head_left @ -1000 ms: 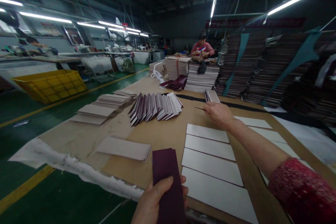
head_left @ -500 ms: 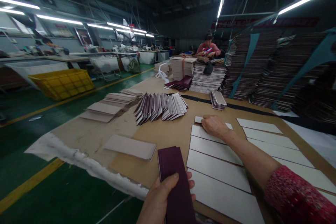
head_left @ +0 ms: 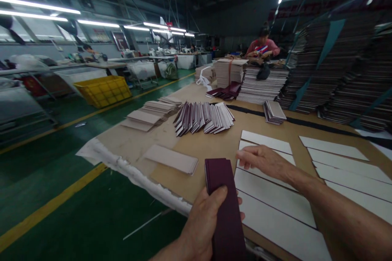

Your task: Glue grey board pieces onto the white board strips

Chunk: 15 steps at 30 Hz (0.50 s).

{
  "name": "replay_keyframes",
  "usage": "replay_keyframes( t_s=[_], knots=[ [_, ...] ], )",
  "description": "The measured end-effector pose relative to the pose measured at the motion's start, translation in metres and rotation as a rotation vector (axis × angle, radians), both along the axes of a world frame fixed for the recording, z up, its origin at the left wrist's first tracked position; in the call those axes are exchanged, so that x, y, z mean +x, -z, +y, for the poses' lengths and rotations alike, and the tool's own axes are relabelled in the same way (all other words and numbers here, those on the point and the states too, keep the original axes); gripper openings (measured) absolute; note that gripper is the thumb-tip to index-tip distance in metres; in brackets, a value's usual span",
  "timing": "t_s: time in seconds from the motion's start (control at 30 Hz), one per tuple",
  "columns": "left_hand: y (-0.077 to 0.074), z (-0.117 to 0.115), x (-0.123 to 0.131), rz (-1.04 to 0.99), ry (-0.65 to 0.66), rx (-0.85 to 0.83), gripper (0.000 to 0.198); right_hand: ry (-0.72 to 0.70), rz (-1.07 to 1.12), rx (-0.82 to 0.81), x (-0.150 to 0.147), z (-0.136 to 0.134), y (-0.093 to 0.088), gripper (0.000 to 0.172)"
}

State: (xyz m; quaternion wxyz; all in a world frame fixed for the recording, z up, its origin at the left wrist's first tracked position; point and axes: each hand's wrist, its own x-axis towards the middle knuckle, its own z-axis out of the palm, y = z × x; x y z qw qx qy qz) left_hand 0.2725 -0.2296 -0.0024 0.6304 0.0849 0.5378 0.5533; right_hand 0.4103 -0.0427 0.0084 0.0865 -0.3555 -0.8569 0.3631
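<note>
My left hand [head_left: 203, 216] is wrapped round a stack of dark maroon strips [head_left: 225, 204], its thumb flat on top and its fingertips showing at the right edge. My right hand [head_left: 255, 161] hovers just right of the stack's far end, over a column of white panels [head_left: 269, 189]. Its fingers are curled together, and no panel shows in them. The panels lie white side up with thin dark edges, the farthest white panel [head_left: 266, 142] just beyond my right hand. To the right lies a second column of white panels [head_left: 352, 165].
A beige strip pile [head_left: 171, 159] lies left of my hands. Beyond are fanned maroon-and-white strips [head_left: 203, 118], beige boards [head_left: 147, 116] and a small strip stack [head_left: 275, 112]. Tall board stacks [head_left: 333, 65] stand at the right. A co-worker [head_left: 263, 47] is behind the table.
My right hand has let go of the farthest white panel and drawn back toward the maroon stack. My left hand still holds the stack. The view has swung left.
</note>
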Motion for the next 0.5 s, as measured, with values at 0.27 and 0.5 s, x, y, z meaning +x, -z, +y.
replay_keyframes(
  t_s=[0.27, 0.5],
  knots=[
    [0.004, 0.000, 0.005, 0.007, 0.065, 0.165, 0.040, 0.148, 0.262, -0.384, 0.004, -0.043, 0.002, 0.050],
    [-0.006, -0.002, 0.004, -0.078, 0.006, 0.260, 0.072, 0.316, 0.475, -0.414, 0.016, -0.043, 0.006, 0.050]
  ],
)
